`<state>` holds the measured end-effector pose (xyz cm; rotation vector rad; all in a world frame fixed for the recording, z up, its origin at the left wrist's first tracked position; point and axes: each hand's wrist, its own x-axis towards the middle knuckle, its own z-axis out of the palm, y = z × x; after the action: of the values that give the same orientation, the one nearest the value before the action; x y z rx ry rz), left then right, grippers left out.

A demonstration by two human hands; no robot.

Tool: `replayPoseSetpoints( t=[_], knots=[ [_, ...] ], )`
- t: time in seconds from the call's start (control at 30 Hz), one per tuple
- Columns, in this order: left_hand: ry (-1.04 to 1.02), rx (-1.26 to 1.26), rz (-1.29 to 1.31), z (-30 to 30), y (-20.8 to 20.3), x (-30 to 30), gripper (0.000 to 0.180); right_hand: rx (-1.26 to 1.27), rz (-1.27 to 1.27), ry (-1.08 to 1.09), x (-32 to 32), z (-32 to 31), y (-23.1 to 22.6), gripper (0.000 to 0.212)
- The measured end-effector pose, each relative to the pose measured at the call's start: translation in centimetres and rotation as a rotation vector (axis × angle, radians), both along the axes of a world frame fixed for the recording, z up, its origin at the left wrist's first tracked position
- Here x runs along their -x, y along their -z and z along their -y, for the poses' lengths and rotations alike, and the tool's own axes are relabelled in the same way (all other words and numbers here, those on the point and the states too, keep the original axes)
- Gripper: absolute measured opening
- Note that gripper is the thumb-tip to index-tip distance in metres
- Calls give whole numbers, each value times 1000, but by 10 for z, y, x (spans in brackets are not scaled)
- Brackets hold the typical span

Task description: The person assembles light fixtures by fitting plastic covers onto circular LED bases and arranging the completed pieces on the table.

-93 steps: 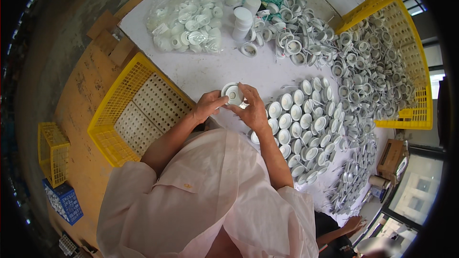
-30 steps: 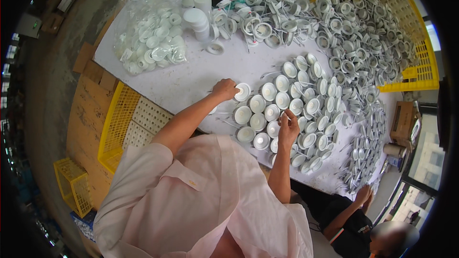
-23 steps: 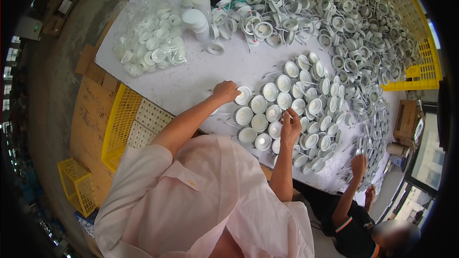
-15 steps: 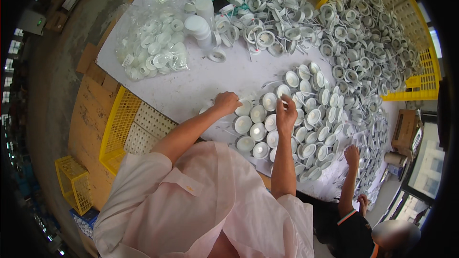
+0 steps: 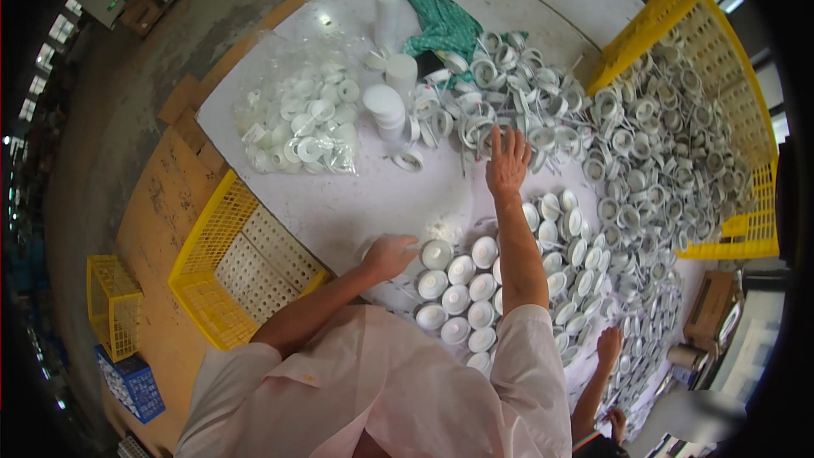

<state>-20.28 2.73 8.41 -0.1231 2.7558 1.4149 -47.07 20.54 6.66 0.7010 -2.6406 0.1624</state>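
My right hand (image 5: 509, 161) reaches out over the near edge of a heap of loose white ring-shaped fittings (image 5: 551, 106), its fingers spread. Whether its fingertips touch a fitting is hard to see. Close to my body, my left hand (image 5: 392, 256) hovers low above the table with curled, slightly blurred fingers; anything inside them is hidden. Beside it, to the right, stand rows of round white cup-shaped lamp pieces (image 5: 456, 298), open side up. A pale blurred shape (image 5: 445, 229) lies just beyond the nearest piece. My right forearm covers part of the rows.
A clear bag of white discs (image 5: 305, 123) lies at the far left beside stacked white cylinders (image 5: 386, 110) and a green cloth (image 5: 441, 21). Yellow crates (image 5: 191, 276) stand at left; another (image 5: 738, 250) borders the heap. At right, a co-worker's hand (image 5: 609, 343) is among parts.
My right hand has left the lamp pieces and gone forward to the heap, its fingers opening. My left hand stays near the rows' left edge. The whole view has shifted.
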Motion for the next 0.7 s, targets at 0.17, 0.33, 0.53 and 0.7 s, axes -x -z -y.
replayPoseSetpoints(
  t=[0.17,0.33,0.53,0.7],
  knots=[
    [-104,-128,112,16,-5,-29,29,-17,43,-14,12,-3,0,62],
    [-108,-210,129,21,-1,-43,27,137,4,-19,-1,-8,-22,78],
    [-53,-251,257,18,-41,-35,27,428,2,63,-53,-32,-51,84],
    [-15,-323,-75,15,-85,-5,28,714,95,-54,-124,-30,-99,89]
  ],
)
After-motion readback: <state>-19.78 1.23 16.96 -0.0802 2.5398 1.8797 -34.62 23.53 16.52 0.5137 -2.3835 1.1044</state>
